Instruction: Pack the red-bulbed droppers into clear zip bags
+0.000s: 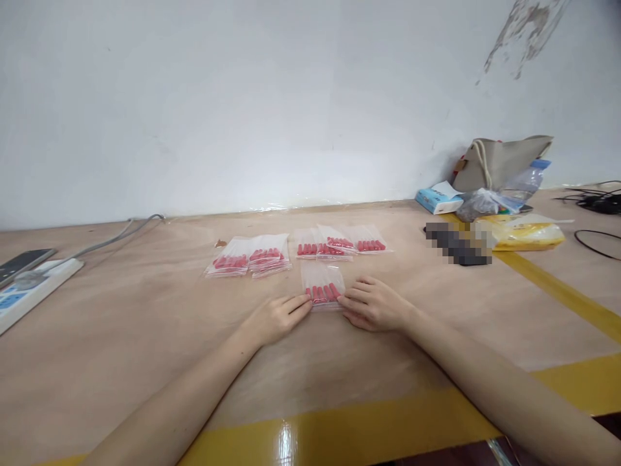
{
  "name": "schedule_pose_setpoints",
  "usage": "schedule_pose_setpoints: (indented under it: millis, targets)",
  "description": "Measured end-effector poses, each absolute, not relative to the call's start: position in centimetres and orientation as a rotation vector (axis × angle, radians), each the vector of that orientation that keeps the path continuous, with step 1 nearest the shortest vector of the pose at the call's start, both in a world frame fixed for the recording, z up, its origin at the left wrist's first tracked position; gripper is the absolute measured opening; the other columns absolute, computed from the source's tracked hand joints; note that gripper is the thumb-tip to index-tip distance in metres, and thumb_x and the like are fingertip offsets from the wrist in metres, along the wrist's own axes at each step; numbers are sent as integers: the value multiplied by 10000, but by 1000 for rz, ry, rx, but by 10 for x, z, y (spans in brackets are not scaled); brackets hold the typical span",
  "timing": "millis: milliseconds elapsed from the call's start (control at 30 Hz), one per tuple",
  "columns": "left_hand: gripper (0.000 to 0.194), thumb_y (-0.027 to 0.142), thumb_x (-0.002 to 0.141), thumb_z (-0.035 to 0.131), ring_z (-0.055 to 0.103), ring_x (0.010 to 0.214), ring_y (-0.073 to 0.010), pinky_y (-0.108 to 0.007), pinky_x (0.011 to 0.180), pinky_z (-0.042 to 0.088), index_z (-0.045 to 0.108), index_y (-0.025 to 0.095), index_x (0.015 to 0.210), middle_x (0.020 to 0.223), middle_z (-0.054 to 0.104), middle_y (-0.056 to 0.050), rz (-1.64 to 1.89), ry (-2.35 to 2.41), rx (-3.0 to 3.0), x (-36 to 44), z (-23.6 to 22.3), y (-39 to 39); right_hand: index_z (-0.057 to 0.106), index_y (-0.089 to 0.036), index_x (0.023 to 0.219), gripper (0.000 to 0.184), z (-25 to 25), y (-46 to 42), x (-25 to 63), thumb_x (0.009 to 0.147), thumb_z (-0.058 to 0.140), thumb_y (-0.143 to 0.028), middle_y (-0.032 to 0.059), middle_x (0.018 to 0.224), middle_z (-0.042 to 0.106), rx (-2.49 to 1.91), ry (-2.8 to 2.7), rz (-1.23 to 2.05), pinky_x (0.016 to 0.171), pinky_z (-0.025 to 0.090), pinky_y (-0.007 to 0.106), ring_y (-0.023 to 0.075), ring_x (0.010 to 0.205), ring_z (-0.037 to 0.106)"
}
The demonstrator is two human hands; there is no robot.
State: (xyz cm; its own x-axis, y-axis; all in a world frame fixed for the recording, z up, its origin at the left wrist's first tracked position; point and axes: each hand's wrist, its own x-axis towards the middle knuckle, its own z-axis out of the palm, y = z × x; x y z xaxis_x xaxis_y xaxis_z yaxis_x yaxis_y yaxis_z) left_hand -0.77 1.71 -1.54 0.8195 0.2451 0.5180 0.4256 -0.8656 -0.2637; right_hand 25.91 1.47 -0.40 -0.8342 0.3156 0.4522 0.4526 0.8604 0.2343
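Observation:
A small clear plastic zip bag holding several short red tubes lies flat on the table between my hands. My left hand has its fingers pressed together at the bag's lower left corner. At the lower right corner, my right hand pinches the edge with bent fingers; its thumb is partly hidden. Behind this bag are more bags with red tubes: a left stack, another stack beside it, and an overlapping row farther right.
On the left lie a white power strip and a phone. To the right are a blue tissue pack, a yellow tissue pack, a blurred dark object, a beige bag and black cables. A wall stands behind.

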Motion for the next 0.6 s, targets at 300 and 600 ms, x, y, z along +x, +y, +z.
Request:
schedule_pose_setpoints:
  millis: [300, 600]
  targets:
    - [190, 58, 860, 413, 645, 716, -160, -260, 594, 532, 565, 107, 964, 898, 670, -84, -698, -406, -2448, -7, -11, 18, 588, -155, 902, 159, -10, 12, 264, 857, 450, -219, 27, 691, 598, -573, -2520, -645, 639, 347, 296, 120, 641, 492]
    - [142, 81, 845, 471, 631, 676, -141, -237, 572, 485, 547, 139, 950, 836, 670, -65, -784, -380, -2404, -11, -13, 25, 592, -147, 888, 159, -12, 16, 261, 835, 452, -92, 9, 652, 591, -592, -2455, -841, 657, 344, 303, 115, 626, 468]
